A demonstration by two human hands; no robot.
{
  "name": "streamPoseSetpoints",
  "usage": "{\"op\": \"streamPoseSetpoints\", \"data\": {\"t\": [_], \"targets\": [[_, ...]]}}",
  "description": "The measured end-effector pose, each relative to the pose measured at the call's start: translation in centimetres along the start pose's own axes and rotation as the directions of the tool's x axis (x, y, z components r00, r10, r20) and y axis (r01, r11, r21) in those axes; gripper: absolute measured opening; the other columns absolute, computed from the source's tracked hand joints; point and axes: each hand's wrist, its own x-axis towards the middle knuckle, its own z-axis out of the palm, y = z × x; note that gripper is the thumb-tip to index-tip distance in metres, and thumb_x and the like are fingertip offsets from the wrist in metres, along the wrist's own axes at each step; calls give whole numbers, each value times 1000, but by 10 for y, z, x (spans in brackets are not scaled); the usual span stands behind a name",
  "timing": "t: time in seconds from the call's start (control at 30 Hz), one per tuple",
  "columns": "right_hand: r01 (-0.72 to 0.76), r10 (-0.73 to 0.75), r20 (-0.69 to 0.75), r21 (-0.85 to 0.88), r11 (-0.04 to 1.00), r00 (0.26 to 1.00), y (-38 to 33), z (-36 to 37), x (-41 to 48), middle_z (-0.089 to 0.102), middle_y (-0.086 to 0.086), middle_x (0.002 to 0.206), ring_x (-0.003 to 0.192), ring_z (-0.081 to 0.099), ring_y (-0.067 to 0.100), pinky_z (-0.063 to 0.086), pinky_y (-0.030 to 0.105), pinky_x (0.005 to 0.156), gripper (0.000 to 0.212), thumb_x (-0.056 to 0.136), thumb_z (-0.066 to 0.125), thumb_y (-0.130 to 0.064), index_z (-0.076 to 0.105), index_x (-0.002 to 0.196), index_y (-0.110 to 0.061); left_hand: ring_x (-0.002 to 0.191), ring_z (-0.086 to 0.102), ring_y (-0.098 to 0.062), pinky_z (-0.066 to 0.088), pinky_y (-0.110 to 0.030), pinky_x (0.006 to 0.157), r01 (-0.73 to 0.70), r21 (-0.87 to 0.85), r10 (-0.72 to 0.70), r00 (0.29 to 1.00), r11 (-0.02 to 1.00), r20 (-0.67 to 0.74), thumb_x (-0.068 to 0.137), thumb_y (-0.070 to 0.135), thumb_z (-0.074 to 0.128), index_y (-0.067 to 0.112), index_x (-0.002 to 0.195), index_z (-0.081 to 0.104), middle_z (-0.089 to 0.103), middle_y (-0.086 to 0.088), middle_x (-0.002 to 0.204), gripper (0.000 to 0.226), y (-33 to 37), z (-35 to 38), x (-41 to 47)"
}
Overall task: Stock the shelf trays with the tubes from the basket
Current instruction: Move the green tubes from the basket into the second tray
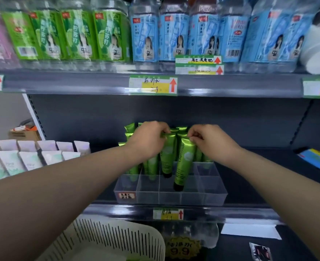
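A clear divided tray stands on the dark middle shelf and holds several green tubes upright, caps down. My left hand pinches the crimped top of one green tube in a middle slot. My right hand pinches the top of another green tube marked "Chamomile", which stands tilted in a front compartment. More green tubes fill the back rows behind my hands. The white slotted basket sits below at the bottom; its inside is mostly out of view.
White and pastel tubes stand in rows on the same shelf at the left. A blue packet lies at the right. Bottles fill the shelf above, behind price tags. The tray's front and right compartments hold nothing.
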Motion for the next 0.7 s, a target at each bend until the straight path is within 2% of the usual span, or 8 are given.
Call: {"op": "streamPoseSetpoints", "data": {"t": [0.13, 0.23, 0.4, 0.6, 0.7], "targets": [[29, -31, -80, -25, 999, 996, 8, 3, 18, 63, 1, 87, 81, 56, 17, 34, 23, 65, 16, 92, 50, -7, 65, 94, -11, 103, 61, -25, 50, -31, 86, -4, 18, 4, 1000, 1000, -2, 88, 13, 56, 19, 111, 65, 68, -4, 111, 25, -5, 8, 18], [52, -55, -109, -37, 998, 992, 11, 9, 28, 65, 7, 98, 90, 59, 22, 42, 28, 73, 17, 92, 50, -7, 65, 99, -10, 102, 62, -26, 50, -31, 84, 6, 24, -6, 1000, 1000, 0, 88, 14, 55, 20, 111, 66, 68, -6, 110, 26, -12, 17, 30], [59, -61, -94, -23, 998, 994, 15, 24, 39, 64, 9, 102, 94, 59, 27, 46, 33, 81, 16, 93, 51, -10, 65, 101, -11, 106, 61, -27, 48, -30, 87, 37, 51, -38, 999, 998, 11, 87, 12, 55, 20, 113, 66, 68, -7, 114, 29, -25, 34, 45], [75, -77, -74, -30, 997, 994, 19, 43, 46, 63, 6, 101, 91, 58, 23, 43, 30, 75, 16, 94, 50, -9, 64, 99, -9, 105, 61, -25, 48, -29, 88, 67, 49, -69, 996, 997, 50, 85, 13, 56, 20, 107, 68, 68, -6, 113, 26, -39, 56, 53], [88, -90, -35, -52, 995, 995, 21, 53, 48, 64, 8, 103, 94, 58, 24, 44, 33, 79, 17, 94, 49, -9, 65, 100, -8, 105, 60, -24, 41, -22, 80, 61, 64, -65, 996, 996, 57, 84, 13, 54, 19, 106, 68, 67, -6, 112, 27, -42, 64, 53]]}}
